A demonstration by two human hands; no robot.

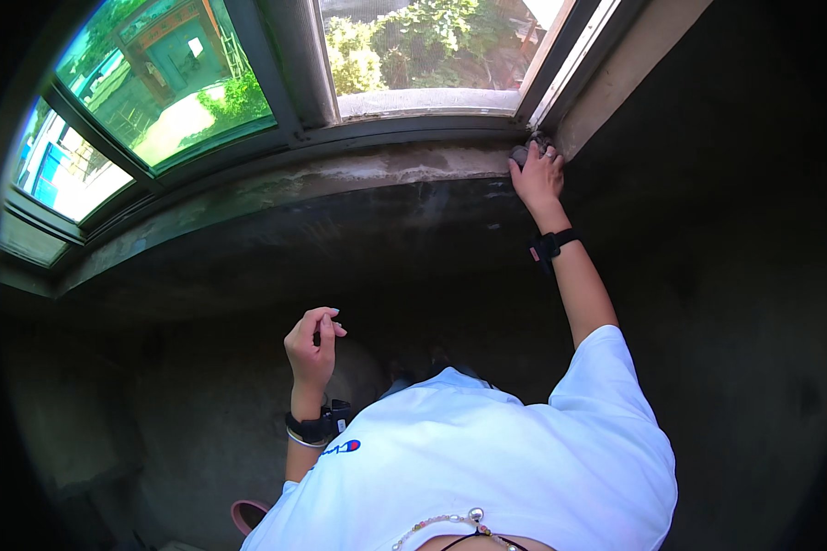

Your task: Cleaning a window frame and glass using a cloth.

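Observation:
My right hand (539, 180) reaches to the right end of the concrete windowsill (386, 164). Under its fingers is a crumpled grey rag (519, 156), pressed into the corner where the sill meets the window frame and side wall. Most of the rag is hidden by the hand. My left hand (313, 346) hangs in the air in front of my body, well below the sill. Its fingers are loosely curled, and nothing shows in them.
A sliding window (427, 103) with a mesh screen stands above the sill, beside green-tinted panes (179, 89). Below runs a dark wall (358, 234). The reveal wall (634, 69) closes the right side. A pink rounded object (240, 518) shows at lower left, partly hidden.

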